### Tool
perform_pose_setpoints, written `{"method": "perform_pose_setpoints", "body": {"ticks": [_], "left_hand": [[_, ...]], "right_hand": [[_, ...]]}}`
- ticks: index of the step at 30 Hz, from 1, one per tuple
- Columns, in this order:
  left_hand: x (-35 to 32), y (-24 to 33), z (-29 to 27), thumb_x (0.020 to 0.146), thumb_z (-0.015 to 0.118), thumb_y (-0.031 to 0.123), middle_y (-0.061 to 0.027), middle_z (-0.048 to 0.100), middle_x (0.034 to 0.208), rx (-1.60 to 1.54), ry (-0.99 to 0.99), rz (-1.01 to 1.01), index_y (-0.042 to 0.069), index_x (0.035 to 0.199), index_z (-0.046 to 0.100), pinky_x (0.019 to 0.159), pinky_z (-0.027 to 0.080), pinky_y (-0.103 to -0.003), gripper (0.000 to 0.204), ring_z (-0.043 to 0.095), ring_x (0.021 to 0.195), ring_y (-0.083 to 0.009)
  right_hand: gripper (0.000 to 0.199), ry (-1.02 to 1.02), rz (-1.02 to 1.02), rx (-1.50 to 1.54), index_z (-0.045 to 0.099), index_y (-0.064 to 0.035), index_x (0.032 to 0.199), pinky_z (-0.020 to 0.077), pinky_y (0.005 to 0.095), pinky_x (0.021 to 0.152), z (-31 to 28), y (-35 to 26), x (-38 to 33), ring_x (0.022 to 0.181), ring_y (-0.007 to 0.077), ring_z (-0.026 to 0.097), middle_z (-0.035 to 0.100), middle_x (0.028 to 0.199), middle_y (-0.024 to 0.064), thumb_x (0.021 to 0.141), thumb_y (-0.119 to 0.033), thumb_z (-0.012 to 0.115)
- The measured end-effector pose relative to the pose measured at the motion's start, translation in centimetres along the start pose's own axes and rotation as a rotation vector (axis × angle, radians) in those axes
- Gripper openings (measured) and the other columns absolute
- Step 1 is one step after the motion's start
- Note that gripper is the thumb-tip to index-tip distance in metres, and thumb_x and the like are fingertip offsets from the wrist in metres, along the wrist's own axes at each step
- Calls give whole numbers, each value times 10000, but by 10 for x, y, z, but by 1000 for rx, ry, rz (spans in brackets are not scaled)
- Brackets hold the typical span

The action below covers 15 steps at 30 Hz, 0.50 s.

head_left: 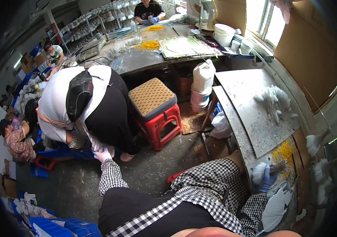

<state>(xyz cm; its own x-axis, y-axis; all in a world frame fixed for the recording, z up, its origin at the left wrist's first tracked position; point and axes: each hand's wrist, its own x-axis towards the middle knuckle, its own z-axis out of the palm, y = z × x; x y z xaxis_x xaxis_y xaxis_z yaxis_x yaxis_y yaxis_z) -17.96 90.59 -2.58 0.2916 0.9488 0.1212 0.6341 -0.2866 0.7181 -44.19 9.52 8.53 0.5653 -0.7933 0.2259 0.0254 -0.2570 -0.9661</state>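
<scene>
My right hand (268, 181), in a blue glove, is closed around a bundle of thin stalks with a fluffy white end (259, 172) above the worktop at the right. Beside it lies a heap of yellow rubber bands (283, 155). My left hand (103, 155), in a pale pinkish glove, is stretched out to the left. It is next to a hanging white cloth (94, 139) by a bending co-worker (73, 94). The fingers are too small and partly hidden, so I cannot make out whether they grip anything. More white tufted stalks (274, 100) lie farther up the worktop.
Red stacked stools (161, 128) with a checked cushion (152, 96) stand ahead. White buckets (200, 96) are under the far table (141, 61). Blue crates (64, 227) sit at the lower left. Other people work at the far table and along the left.
</scene>
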Motion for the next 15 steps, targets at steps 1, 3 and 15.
{"method": "perform_pose_setpoints", "body": {"ticks": [1,3,15], "left_hand": [[60,-41,-18,836,794,209,-213,689,1150,-53,-75,203,65,1249,617,943,538,-404,472,668,1033,-345],[94,-44,-1,910,673,209,-119,736,837,171,-283,180,29,982,703,816,565,-365,196,703,793,-231],[-115,77,-22,986,497,379,-208,693,800,530,-557,895,76,821,722,722,522,-522,413,674,769,-402]], "right_hand": [[367,-41,30,94,556,-49,1224,484,331,943,22,5,6,1027,158,600,628,1158,52,930,-173,737],[324,-39,39,125,569,-45,1182,508,331,912,33,1,1,987,159,610,638,1118,52,928,-156,736],[308,-58,50,129,596,-17,1163,535,354,917,30,-29,-9,982,186,645,672,1095,92,930,-166,729]]}}
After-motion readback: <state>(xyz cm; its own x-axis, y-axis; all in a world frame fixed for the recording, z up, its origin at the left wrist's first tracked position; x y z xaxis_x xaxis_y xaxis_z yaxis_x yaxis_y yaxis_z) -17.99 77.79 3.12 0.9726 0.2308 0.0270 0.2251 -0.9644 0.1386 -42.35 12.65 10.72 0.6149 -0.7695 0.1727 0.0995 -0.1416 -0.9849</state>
